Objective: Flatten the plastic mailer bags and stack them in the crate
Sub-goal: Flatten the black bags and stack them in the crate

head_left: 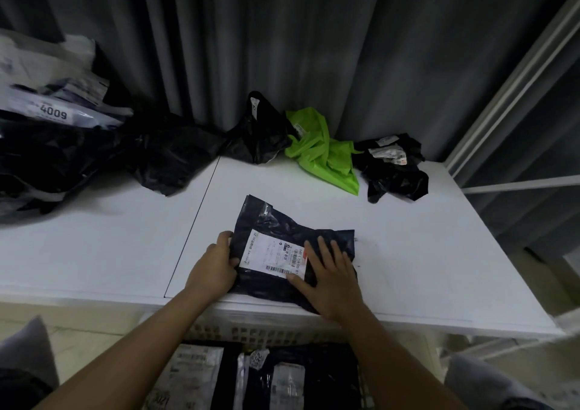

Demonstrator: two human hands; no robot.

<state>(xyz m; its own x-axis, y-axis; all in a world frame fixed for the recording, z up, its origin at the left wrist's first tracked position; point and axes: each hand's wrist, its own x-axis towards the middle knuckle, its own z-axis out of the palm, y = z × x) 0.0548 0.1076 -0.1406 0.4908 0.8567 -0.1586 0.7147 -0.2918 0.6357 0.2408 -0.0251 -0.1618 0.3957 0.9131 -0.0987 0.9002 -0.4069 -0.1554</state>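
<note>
Both hands: on black mailer (282, 234), near desk (110, 246) edge
left hand (216, 268): fingers grip left edge
right hand (332, 281): flat, pressing
crate (251, 334): just below, nearer

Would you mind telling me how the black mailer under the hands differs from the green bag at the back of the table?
The black mailer lies nearly flat near the front edge, pressed by both hands; the green bag lies crumpled and untouched by the curtain. The black mailer's white label is large and faces up; the green bag's is small. Both rest on the white table.
</note>
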